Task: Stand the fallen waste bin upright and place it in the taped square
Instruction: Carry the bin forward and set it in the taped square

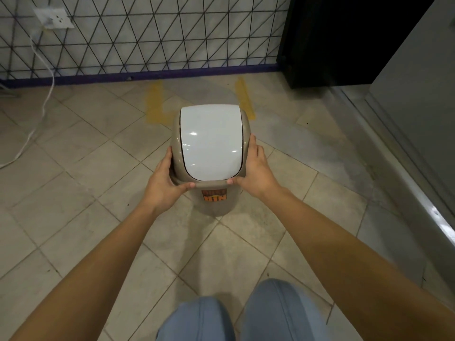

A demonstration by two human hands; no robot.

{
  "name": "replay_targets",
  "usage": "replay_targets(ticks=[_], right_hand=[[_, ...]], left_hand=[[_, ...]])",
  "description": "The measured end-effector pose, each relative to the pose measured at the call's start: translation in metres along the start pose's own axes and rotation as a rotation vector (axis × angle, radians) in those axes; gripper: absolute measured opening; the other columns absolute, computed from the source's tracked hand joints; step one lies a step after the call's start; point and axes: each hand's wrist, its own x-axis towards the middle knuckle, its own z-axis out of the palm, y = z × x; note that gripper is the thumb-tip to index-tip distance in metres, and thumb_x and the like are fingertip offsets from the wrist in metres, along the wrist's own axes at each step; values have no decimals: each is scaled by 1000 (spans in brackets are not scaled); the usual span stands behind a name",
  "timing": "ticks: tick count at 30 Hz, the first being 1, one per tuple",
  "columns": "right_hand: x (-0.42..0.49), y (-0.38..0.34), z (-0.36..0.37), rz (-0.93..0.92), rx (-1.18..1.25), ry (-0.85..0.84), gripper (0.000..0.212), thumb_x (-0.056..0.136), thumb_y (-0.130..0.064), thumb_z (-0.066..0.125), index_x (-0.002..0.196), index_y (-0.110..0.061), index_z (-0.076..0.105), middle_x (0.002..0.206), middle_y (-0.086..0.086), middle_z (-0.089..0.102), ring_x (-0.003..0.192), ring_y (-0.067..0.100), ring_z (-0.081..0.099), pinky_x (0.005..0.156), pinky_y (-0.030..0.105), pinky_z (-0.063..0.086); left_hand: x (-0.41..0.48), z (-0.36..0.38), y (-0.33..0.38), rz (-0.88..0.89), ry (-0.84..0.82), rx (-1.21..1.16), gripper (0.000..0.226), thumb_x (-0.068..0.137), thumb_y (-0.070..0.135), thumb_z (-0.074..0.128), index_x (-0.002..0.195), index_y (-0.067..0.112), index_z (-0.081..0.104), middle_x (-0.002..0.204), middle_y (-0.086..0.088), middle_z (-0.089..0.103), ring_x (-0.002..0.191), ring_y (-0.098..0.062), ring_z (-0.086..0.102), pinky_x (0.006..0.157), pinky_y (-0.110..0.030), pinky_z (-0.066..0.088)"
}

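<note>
A beige waste bin point(216, 205) with a white swing lid point(211, 143) stands upright in the middle of the floor, an orange "BIN" label on its near side. My left hand point(163, 183) grips the left side of the lid rim, thumb on the near edge. On the right side of the rim my right hand point(256, 168) holds it the same way. Yellow tape point(155, 102) marks a square on the tiles just beyond the bin, by the wall; the bin hides the square's near part. Whether the bin's base touches the floor I cannot tell.
A tiled wall with a dark baseboard point(147, 75) runs behind the tape. A white cable point(46, 94) hangs from a wall socket point(53, 18) at left. A dark cabinet point(332, 40) and a grey metal unit point(418, 107) stand at right. My knees point(236, 316) are below.
</note>
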Motion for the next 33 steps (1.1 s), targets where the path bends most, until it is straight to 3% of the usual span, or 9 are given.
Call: replay_targets(ticks=[3,7,10,14,22,26,28,31,33], right_hand=[[12,-4,-3,16,-12,-11,128,65,-15,84,147,-12,-15,151,11,16,141,28,20,114,41,26],[28,-9,-4,13,-13,-25,129,64,-16,84,147,-11,-15,150,13,18,141,29,19,114,41,25],[37,-7,-3,11,-9,-18,128,65,-17,83,147,-13,-15,151,12,17,141,27,19,114,38,24],[51,-7,-1,29,24,-16,127,66,-17,83,148,-16,-14,154,7,14,143,24,15,113,36,22],[74,-18,0,87,45,-4,128,63,-16,84,149,-18,-12,153,8,16,142,23,16,113,38,23],[83,-9,-7,59,40,-39,127,64,-19,84,149,-19,-11,153,6,17,143,22,17,114,36,21],[86,-5,-9,50,44,-32,126,62,-20,85,149,-21,-6,152,5,21,142,22,20,115,38,23],[92,1,-12,38,54,5,117,61,-22,85,149,-21,8,146,6,30,138,23,27,113,41,28],[96,6,-10,54,72,28,108,62,-24,84,147,-20,18,144,5,33,135,22,32,112,37,29]], left_hand=[[9,-1,4,4,-4,30,100,69,13,79,148,24,19,134,22,37,116,10,34,79,10,24],[23,-3,5,19,22,70,100,68,10,80,148,23,20,125,26,36,100,24,31,68,11,25],[31,-4,2,-8,52,55,102,68,15,80,147,30,18,123,30,35,108,13,32,71,9,25],[45,-6,-4,-5,31,-8,102,67,14,80,147,31,19,129,28,37,117,5,36,88,-8,31],[74,-16,-3,21,18,-32,100,64,14,82,145,26,25,123,33,39,111,14,36,84,5,28],[77,-15,-12,9,-10,-50,103,63,29,83,146,26,23,140,9,35,125,-5,37,102,-25,33],[79,-13,-16,-5,-14,-87,104,62,30,84,146,27,23,144,2,31,129,-10,35,106,-31,34],[85,-9,-17,-87,-44,-205,107,60,27,85,146,28,21,146,4,26,128,-12,37,102,-29,40],[90,-7,-17,-104,-72,-300,106,60,24,84,145,29,21,137,16,36,124,-9,43,90,-16,46]])
